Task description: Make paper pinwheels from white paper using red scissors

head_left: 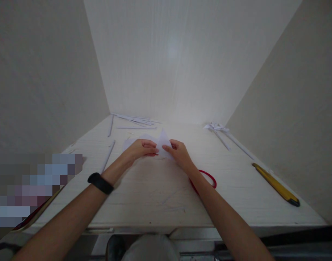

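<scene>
A small white sheet of paper (163, 139) lies partly folded on the white desk (155, 195), one corner standing up in a point. My left hand (141, 148) presses on its left part with fingers curled and pinched on the paper. My right hand (179, 152) pinches the paper's right edge. Both hands meet near the desk's middle. A black band sits on my left wrist (100, 183).
Several white paper strips (135, 121) lie at the back left. A folded paper flower with long stems (220, 130) lies at the back right. A yellow utility knife (277, 185) rests near the right edge. A red loop (209, 177) lies under my right forearm. Walls enclose three sides.
</scene>
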Demonstrator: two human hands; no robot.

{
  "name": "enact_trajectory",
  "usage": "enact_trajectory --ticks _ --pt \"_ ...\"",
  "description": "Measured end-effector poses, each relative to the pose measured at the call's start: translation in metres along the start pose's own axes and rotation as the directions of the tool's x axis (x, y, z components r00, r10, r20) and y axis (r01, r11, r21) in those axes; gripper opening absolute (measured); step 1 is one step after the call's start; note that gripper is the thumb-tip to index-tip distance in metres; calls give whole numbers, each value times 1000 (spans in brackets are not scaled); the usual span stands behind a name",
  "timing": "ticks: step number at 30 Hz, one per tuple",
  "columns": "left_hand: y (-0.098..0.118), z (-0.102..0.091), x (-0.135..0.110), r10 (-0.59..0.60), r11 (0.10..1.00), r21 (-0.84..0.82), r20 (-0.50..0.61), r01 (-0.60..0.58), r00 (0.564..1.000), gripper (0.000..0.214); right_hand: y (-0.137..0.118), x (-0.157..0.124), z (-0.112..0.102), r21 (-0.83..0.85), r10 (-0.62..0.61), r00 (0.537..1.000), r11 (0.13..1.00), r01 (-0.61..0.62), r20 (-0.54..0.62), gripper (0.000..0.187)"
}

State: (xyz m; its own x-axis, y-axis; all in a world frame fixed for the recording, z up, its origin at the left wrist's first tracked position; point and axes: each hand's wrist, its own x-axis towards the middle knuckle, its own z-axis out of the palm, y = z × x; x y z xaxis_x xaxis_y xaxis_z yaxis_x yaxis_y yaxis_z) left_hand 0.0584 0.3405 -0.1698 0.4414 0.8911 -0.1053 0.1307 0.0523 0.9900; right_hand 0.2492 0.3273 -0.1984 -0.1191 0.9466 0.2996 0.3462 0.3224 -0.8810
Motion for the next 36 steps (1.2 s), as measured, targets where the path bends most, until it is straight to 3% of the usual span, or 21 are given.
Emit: enact_trajectory --ticks 20,30,36 --pt "-3 2 5 86 991 119 -153 -68 984 20 3 2 0 161 24 1000 987 -22 -8 16" --pt "-10 4 11 143 980 154 -113 -124 983 26 0 1 -3 179 16 993 984 5 -117 25" --pt "-13 5 15 161 974 169 -38 -152 986 28 -8 -1 1 158 5 994 987 13 -112 27"
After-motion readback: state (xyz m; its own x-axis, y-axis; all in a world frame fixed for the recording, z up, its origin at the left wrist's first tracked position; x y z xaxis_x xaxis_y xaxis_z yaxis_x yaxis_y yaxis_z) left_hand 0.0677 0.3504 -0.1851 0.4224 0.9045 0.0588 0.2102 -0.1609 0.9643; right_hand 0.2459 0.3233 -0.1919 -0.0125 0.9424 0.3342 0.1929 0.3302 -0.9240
